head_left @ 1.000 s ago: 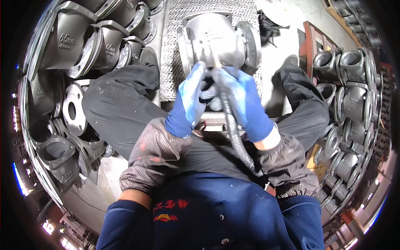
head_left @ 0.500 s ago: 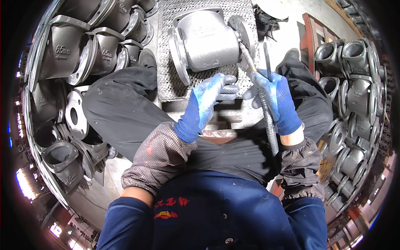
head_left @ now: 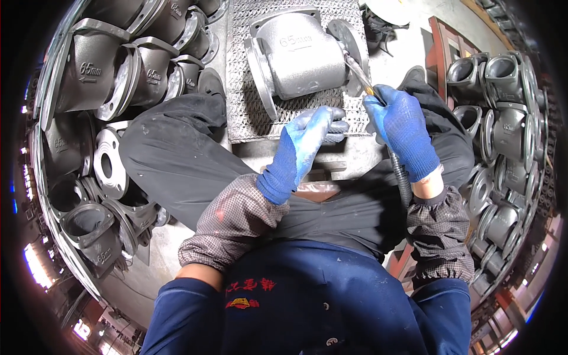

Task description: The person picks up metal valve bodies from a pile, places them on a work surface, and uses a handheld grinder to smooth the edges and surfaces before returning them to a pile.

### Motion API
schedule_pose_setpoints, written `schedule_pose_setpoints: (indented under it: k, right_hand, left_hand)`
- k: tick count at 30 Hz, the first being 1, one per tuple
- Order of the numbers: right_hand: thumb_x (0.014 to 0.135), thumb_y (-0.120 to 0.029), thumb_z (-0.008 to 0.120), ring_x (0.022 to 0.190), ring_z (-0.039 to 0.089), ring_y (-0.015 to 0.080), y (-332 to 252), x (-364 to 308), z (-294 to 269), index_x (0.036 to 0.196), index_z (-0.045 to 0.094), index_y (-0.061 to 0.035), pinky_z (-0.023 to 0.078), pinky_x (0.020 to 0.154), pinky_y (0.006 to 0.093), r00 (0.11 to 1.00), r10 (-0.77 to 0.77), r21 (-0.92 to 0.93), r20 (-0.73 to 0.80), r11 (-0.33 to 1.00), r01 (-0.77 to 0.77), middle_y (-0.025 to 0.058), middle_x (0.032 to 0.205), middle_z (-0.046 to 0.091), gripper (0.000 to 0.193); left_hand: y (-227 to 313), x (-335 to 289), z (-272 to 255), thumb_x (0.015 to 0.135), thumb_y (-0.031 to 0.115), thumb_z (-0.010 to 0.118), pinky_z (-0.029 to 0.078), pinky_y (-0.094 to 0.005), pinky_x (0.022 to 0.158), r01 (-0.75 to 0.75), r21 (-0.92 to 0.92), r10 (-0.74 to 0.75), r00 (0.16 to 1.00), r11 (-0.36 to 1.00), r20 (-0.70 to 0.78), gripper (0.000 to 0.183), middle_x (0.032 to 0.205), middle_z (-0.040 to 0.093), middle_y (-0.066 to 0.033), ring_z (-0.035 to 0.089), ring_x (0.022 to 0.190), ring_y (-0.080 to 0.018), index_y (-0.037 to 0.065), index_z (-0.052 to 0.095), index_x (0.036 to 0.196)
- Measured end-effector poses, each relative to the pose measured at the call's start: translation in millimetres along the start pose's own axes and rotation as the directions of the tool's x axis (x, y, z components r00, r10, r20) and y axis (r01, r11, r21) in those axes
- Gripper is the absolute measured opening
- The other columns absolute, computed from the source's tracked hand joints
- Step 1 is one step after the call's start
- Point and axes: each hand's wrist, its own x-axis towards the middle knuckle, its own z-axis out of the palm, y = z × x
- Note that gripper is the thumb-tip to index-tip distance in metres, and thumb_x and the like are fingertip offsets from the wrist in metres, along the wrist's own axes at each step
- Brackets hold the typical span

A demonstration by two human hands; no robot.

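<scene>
A grey cast-iron valve body (head_left: 307,59) with flanges lies on its side on a textured metal-mesh bench top (head_left: 244,121). My right hand (head_left: 407,130), in a blue coated glove, is closed round a slim flexible-shaft grinder (head_left: 358,72). The grinder's thin end reaches the body's right flange; whether it touches is hard to tell. From its rear a dark ribbed hose (head_left: 401,180) runs down past my wrist. My left hand (head_left: 307,136), gloved alike, hovers just in front of the body. Its fingers are loosely bent and apart, with nothing in them.
Stacked grey valve bodies (head_left: 97,65) rise on my left, and more castings (head_left: 509,130) are piled on my right. My legs (head_left: 177,142) flank the bench. A reddish-brown metal frame (head_left: 441,53) stands beyond my right foot, and dark cables (head_left: 378,29) lie behind the bench.
My right hand has turned over, now back up, and shifted slightly right with the grinder. My left hand has moved a little to the right. The valve body appears slightly further right in view.
</scene>
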Motion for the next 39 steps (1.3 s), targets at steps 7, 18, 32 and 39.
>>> schedule_pose_setpoints:
  k: [7, 18, 32, 39]
  right_hand:
    - [0.081, -0.024, 0.056, 0.070, 0.061, 0.0380, -16.6, 7.5, -13.7, 0.082, 0.063, -0.0007, 0.050, 0.065, 0.0440, 0.987, -0.160, -0.338, 0.019, 0.928, 0.157, 0.0222, 0.073, 0.061, 0.025]
    - [0.080, -0.024, 0.057, 0.072, 0.063, 0.0358, -27.5, 5.5, -23.5, 0.083, 0.063, -0.0003, 0.050, 0.066, 0.0433, 0.990, -0.123, -0.456, 0.073, 0.879, 0.143, 0.0215, 0.073, 0.062, 0.024]
    - [0.080, -0.022, 0.058, 0.066, 0.062, 0.0347, -8.3, 0.7, -15.1, 0.087, 0.064, -0.0032, 0.050, 0.060, 0.0427, 0.965, -0.260, -0.265, -0.037, 0.934, 0.241, 0.0195, 0.069, 0.062, 0.021]
    - [0.086, -0.017, 0.058, 0.050, 0.058, 0.0092, -13.3, 3.5, -33.9, 0.107, 0.058, 0.0063, 0.044, 0.041, 0.0223, 0.959, 0.106, 0.427, 0.262, 0.879, -0.214, 0.0068, 0.060, 0.059, 0.032]
  left_hand:
    - [2.0, -7.5, 0.3, 0.098, 0.023, 0.038, 0.049, -0.0316, 0.084, -0.147, -0.083, 0.148, 0.989, 0.986, 0.004, 0.037, 0.105, 0.062, -0.0147, 0.062, 0.092, -0.0208, -0.006, 0.056, 0.112]
    - [37.4, -14.2, -19.5, 0.099, 0.030, 0.035, 0.050, -0.0357, 0.087, -0.227, -0.143, 0.218, 0.973, 0.963, -0.081, 0.046, 0.114, 0.057, -0.0188, 0.061, 0.099, -0.0266, -0.010, 0.049, 0.117]
    - [104.8, -4.7, -81.4, 0.094, 0.001, 0.037, 0.046, -0.0391, 0.095, -0.549, 0.715, 0.684, 0.716, 0.433, 0.136, 0.036, 0.125, 0.048, -0.0235, 0.055, 0.110, -0.0340, -0.010, 0.035, 0.128]
    - [93.6, 27.1, -102.8, 0.095, 0.028, 0.046, 0.044, -0.0221, 0.073, -0.196, 0.116, 0.225, 0.910, 0.974, -0.349, 0.036, 0.098, 0.057, -0.0095, 0.055, 0.082, -0.0118, -0.004, 0.053, 0.111]
